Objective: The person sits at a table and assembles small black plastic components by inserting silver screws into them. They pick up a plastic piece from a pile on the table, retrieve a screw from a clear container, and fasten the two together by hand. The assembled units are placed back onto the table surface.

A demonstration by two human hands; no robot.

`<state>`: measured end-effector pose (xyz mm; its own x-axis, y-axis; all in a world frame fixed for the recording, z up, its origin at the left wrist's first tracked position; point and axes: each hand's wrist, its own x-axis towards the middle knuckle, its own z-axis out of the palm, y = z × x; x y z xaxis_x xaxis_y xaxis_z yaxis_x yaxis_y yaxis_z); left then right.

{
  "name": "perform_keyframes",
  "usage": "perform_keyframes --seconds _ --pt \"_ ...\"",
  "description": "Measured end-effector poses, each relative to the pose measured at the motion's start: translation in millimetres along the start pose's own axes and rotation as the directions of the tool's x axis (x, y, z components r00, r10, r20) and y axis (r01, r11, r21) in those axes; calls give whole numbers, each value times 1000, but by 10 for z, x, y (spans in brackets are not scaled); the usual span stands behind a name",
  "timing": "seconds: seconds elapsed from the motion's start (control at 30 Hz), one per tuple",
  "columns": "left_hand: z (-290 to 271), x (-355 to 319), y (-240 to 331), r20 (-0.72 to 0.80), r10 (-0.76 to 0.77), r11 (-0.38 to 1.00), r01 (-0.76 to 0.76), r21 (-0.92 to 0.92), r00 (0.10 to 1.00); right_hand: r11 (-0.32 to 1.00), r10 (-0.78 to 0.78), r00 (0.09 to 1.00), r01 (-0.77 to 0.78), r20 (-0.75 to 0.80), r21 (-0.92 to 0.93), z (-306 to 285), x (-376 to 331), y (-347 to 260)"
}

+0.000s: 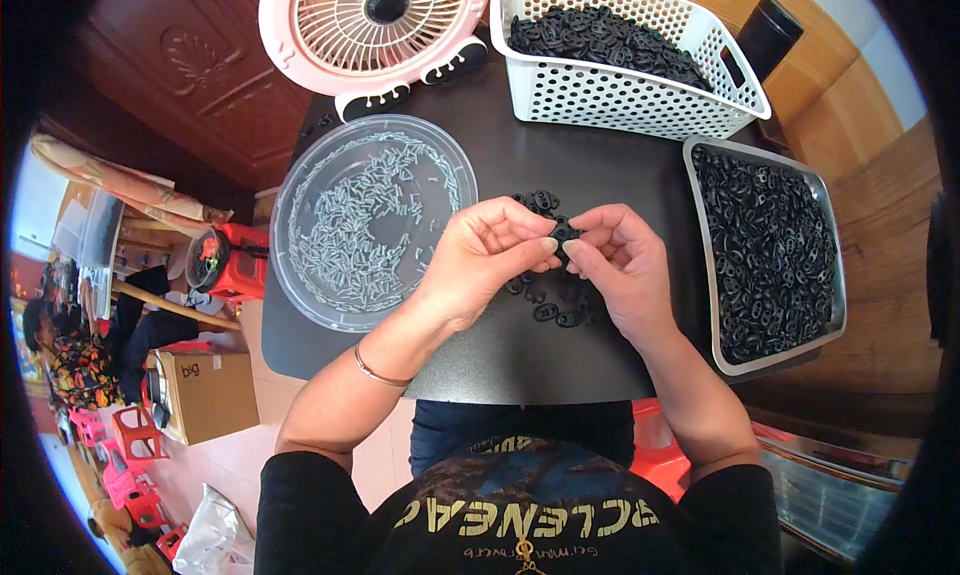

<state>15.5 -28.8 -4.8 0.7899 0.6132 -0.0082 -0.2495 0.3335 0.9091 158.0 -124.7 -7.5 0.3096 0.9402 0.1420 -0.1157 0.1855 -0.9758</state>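
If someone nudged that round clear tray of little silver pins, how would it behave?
The clear tray looks like thin plastic, so probably light and slightly flexible. Its flat base likely slides on the smooth dark table rather than tipping. The loose pins would probably shift.

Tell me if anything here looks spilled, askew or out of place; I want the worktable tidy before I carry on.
Nothing looks spilled. A few black plastic pieces lie loose on the dark table under the hands, a small working pile. The metal pins stay inside the clear round tray; the white basket and metal tray sit upright.
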Motion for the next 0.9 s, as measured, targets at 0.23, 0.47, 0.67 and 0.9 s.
perform_keyframes --seconds 0.23,0.47,0.67,0.9 --pt "-22 7 -12 -22 -85 989 82 -120 996 999 4 999 -3 34 -35 17 2 20" --pt "-25 7 6 -22 -120 987 117 -113 993 998 46 998 -44 49 -44 -3 13 10" --pt "-39 22 17 -12 -160 969 155 -192 987 999 -10 997 14 76 -45 29 8 26" --pt "-70 21 16 5 -193 958 189 -217 981 993 -34 994 45 103 -109 59 0 15"
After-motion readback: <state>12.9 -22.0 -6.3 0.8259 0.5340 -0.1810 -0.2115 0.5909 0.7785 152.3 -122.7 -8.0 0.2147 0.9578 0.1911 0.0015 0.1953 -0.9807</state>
